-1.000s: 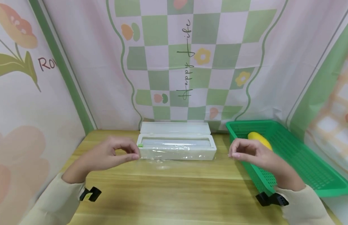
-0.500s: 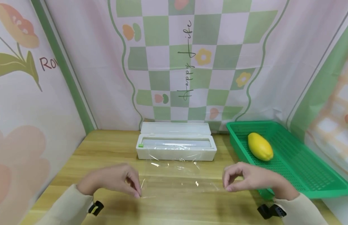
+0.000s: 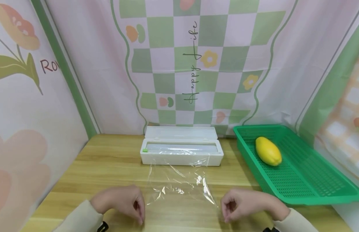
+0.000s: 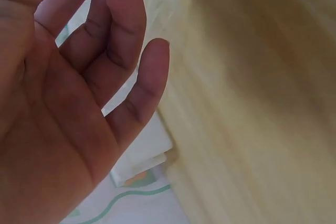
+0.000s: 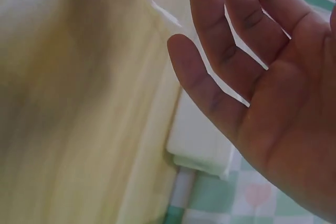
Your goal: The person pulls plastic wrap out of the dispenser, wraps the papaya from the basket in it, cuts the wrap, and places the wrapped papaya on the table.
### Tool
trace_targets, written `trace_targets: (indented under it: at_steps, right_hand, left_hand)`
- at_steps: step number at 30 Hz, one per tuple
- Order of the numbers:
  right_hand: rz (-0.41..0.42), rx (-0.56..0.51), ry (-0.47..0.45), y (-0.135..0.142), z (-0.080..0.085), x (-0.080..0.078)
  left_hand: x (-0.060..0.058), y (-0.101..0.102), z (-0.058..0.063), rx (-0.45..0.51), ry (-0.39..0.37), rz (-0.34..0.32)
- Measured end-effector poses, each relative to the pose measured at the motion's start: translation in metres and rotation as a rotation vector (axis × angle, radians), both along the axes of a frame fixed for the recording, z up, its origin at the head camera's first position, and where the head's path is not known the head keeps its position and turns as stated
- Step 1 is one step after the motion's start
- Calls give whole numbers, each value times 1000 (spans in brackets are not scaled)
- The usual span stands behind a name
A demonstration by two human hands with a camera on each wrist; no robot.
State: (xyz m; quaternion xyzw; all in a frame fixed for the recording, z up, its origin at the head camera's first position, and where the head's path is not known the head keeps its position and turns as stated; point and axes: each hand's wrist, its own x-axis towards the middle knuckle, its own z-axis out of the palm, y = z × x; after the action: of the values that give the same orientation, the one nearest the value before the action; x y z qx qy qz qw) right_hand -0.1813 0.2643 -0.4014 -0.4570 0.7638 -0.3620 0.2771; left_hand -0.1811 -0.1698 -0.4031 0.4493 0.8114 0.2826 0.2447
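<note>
A sheet of clear plastic wrap runs out of a white wrap dispenser box toward me, glinting and creased. At its near left corner, my left hand pinches the wrap with thumb and fingertips. My right hand pinches the near right corner in the same way. The wrap's near edge is hard to see against the wood. Inside the open box lies the wrap roll. In the right wrist view, part of the film shines beside the fingers; both wrist views cut off the pinching fingertips.
The box's lid stands raised at the back, and a small green slider sits at its left end. To the right, a green basket holds a yellow lemon-shaped fruit. A patterned curtain hangs behind the wooden table.
Both hands have come toward me and down from beside the box, drawing the plastic wrap out over the table. The box and basket have stayed put.
</note>
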Motion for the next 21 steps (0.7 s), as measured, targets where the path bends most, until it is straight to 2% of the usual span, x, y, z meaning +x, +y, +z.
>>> trace_targets:
  at_steps: [6,12,18,21]
  right_hand:
    - [-14,51,-30,-5,-11,8]
    - [37,55,-55,-7,-16,10]
    - [55,55,-99,-8,-17,10]
    - [48,49,-137,-7,-18,10]
  left_hand:
    - [7,0,-9,-17,-27,3]
    - [10,1,-16,-9,-21,-28]
    - [7,-2,-14,16,-63,12]
    - [1,-3,-15,76,-11,36]
